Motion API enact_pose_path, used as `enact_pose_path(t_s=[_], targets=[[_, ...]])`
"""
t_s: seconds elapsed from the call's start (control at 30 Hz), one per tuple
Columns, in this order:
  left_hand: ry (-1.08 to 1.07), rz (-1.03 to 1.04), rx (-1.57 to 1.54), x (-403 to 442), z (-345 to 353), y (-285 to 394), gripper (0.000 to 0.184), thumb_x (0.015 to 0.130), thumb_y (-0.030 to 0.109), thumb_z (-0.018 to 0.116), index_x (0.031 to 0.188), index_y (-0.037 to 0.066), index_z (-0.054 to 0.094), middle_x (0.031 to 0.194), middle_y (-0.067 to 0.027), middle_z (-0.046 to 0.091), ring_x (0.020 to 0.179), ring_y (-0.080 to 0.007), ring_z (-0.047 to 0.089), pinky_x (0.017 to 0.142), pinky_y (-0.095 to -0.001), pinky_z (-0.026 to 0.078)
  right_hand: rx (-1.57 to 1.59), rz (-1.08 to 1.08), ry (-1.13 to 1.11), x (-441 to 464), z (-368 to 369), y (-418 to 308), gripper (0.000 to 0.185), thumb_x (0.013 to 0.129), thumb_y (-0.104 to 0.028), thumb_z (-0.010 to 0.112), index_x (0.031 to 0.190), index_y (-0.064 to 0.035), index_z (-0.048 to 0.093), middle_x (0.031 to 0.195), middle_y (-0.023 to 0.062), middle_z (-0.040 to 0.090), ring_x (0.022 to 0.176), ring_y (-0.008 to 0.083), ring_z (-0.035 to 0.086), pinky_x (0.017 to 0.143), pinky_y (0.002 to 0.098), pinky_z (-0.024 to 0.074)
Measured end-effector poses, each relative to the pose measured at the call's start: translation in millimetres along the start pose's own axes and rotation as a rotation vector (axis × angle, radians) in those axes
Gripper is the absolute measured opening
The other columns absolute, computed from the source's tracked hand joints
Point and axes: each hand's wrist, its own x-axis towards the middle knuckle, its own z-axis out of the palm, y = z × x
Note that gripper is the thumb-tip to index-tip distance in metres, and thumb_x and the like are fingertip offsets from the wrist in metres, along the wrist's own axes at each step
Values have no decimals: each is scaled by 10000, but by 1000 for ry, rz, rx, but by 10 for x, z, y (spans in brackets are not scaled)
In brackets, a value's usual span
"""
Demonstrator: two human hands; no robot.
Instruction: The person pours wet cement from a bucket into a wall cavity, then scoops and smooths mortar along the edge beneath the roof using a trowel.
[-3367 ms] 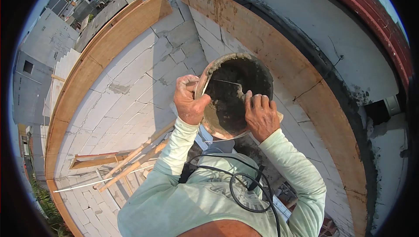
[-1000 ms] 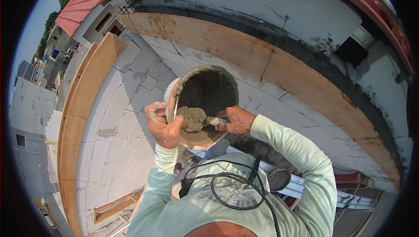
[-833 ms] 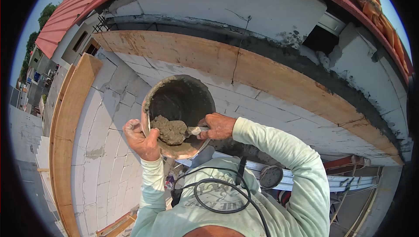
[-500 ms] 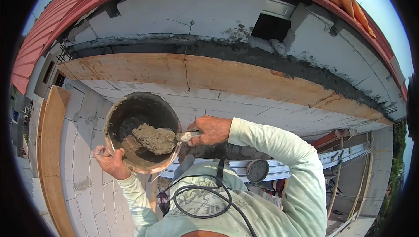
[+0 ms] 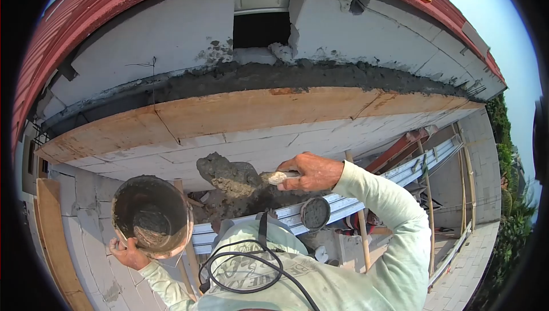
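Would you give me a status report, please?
Left hand holding bucket. Right hand gripping trowel, mortar heaped on it. Thin wire crosses formwork board ahead.

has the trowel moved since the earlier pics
Yes. Earlier the trowel was left of the wire hanging over the board; now it is right of it, clear of the bucket.

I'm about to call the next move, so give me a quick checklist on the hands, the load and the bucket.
1. Right hand closed on the trowel handle: ok.
2. Mortar heaped on the trowel: ok.
3. Load clear of the bucket: ok, apart from its rim.
4. Left hand holding the bucket rim: ok.
5. Load over the dark strip behind the wooden board: not ok, it's on the near side.
6. Bucket supported underneath: cannot tell, underside hidden.
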Motion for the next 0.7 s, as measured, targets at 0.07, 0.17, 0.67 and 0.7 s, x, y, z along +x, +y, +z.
enact_pose_path(t_s=[0.07, 0.17, 0.67, 0.7], targets=[[36, -18, -51, -120, 172, 155, 461, 709, -109, 533, 1137, -16, 390, 866, -147, 608, 717, -179, 561, 706, -271, 462, 1, 73, 69, -166, -47, 60, 536, 840, -376, 628, 1139, 67, 592, 843, 270, 658, 776, 338, 664, 757, 411, 506], [60, 47, -40, -99, 90, -118, 447, 683, -106, 541, 1098, -14, 400, 828, -135, 611, 665, -159, 545, 640, -252, 443, 29, 146, 97, -260, -102, 44, 493, 805, -332, 645, 1089, 70, 618, 895, 247, 667, 825, 346, 655, 786, 388, 496], [134, -10, 13, -110, -168, -332, 461, 627, -136, 511, 1051, 10, 405, 850, -122, 595, 749, -165, 570, 672, -257, 460, 28, 137, 193, 171, -465, -600, 558, 794, -366, 690, 1160, 46, 600, 637, 69, 567, 541, 136, 537, 542, 291, 449], [140, -13, 7, -94, -188, -348, 461, 627, -136, 511, 1051, 10, 405, 850, -122, 595, 749, -165, 570, 672, -257, 460, 180, 148, 177, 219, -550, -636, 534, 801, -349, 693, 1130, 62, 605, 671, 67, 581, 550, 141, 537, 558, 300, 460]])
